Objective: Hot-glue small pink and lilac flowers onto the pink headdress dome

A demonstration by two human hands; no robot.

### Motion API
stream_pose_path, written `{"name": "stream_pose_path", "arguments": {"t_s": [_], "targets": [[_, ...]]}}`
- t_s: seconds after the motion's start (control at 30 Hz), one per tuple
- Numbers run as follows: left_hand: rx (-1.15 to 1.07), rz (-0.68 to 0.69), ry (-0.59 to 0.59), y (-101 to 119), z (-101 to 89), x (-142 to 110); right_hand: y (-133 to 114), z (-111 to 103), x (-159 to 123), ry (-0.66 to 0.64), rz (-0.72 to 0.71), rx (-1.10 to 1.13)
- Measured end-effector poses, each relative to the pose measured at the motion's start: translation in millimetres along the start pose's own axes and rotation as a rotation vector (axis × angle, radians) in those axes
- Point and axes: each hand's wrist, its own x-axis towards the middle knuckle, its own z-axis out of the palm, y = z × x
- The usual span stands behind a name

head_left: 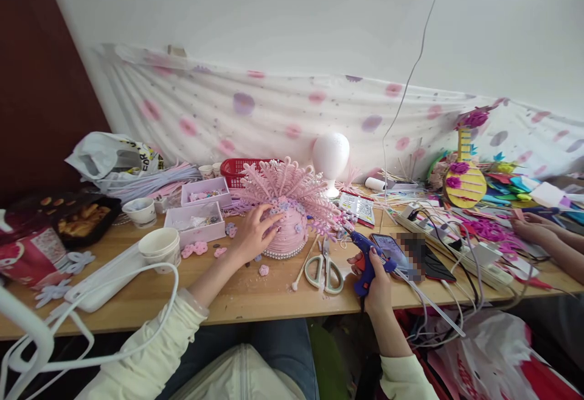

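A pink dome-shaped headdress [285, 239] stands on the table, with a fan of fuzzy pink plumes, small pink and lilac flowers and a pearl-like bead rim. My left hand [254, 234] rests on its left side, fingers spread over the flowers; whether a small piece lies under the fingertips is hidden. In my right hand [378, 281] is a blue hot glue gun [365, 253], its nozzle tilted up-left near the headdress's right edge. A long translucent glue stick [433, 306] sticks out of its back. Between my hands lie scissors [325, 269] with pale green handles.
White boxes of beads [198, 224], paper cups [159, 247] and loose pink flowers [194, 249] are at left. Behind stand a red basket [232, 172] and a white foam head [331, 160]. Phones [392, 254], a power strip [469, 263] with cables and another person's hands [531, 230] are at right.
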Motion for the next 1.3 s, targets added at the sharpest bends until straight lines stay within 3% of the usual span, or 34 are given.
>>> {"name": "stream_pose_path", "arguments": {"t_s": [0.17, 0.33, 0.4, 0.53, 0.67, 0.73, 0.87, 1.0, 1.13, 1.3], "targets": [[0.037, 0.032, 0.053, 5, -8.3, -2, 2, -1, 0, 0.003, -0.022, 0.009], [0.057, -0.053, 0.408, 1, -38.9, -12, 3, -4, 2, 0.007, -0.027, 0.025], [0.032, -0.12, 0.478, -4, -54.4, -23, 3, -5, 3, 0.022, -0.027, 0.06], [-0.127, -0.354, 0.46, -16, -74.6, -57, 3, -7, 5, 0.042, -0.013, 0.058], [-0.184, -0.66, 0.421, -19, -73.1, -97, 3, -7, 6, 0.045, -0.024, 0.027], [-0.118, -0.662, 0.323, -15, -68.2, -112, 2, -7, 5, 0.053, 0.002, 0.012], [0.063, -0.525, 0.169, -2, -59.3, -126, -1, -6, 6, 0.094, 0.062, 0.005], [0.002, -0.506, 0.048, 5, -55.7, -126, -4, -5, 7, 0.115, 0.103, 0.005], [-0.097, -0.544, 0.067, 2, -58.1, -128, -3, -7, 8, 0.144, 0.089, -0.034], [0.007, -0.637, 0.1, -3, -70.1, -136, 2, -14, 12, 0.169, 0.028, -0.096]]}}
